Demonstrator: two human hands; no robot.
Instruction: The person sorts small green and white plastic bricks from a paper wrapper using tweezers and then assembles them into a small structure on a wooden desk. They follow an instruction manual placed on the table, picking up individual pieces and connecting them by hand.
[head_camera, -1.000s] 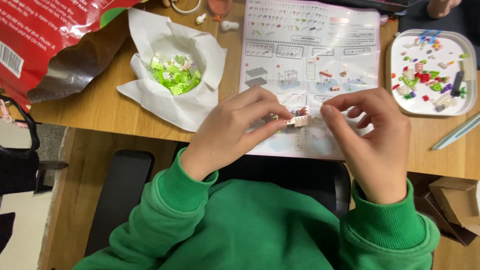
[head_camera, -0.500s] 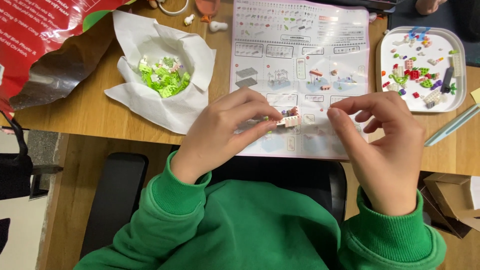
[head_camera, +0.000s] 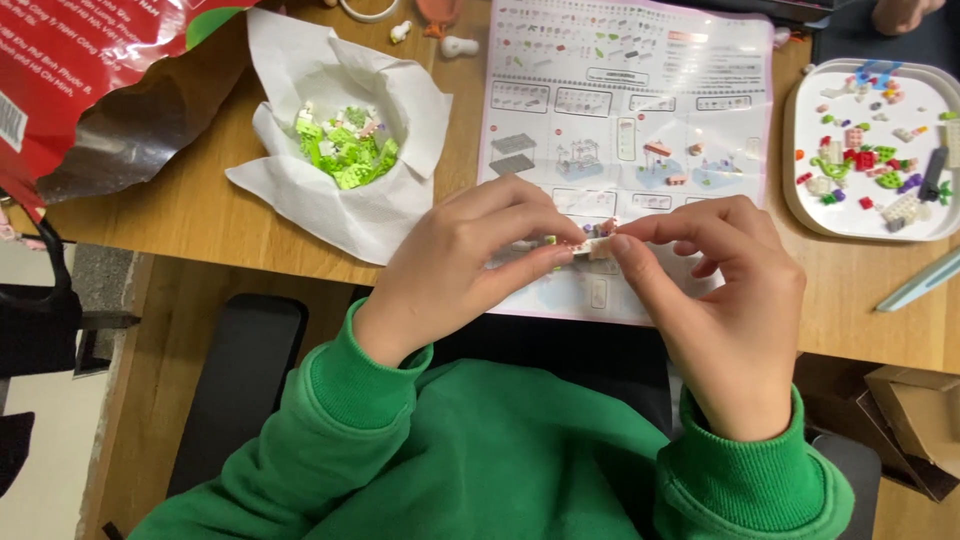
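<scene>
Now both hands, left (head_camera: 455, 265) and right (head_camera: 725, 300), pinch one small brick piece (head_camera: 598, 245) between their fingers, just above the instruction sheet (head_camera: 640, 110).

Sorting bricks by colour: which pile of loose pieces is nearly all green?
The pile on the white paper napkin, left of the instruction sheet; the white tray holds mixed colours.

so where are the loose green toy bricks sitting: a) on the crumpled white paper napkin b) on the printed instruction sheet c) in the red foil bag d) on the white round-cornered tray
a, the pile of green toy bricks lies in the hollow of the crumpled white paper napkin, left of the printed instruction sheet.
</scene>
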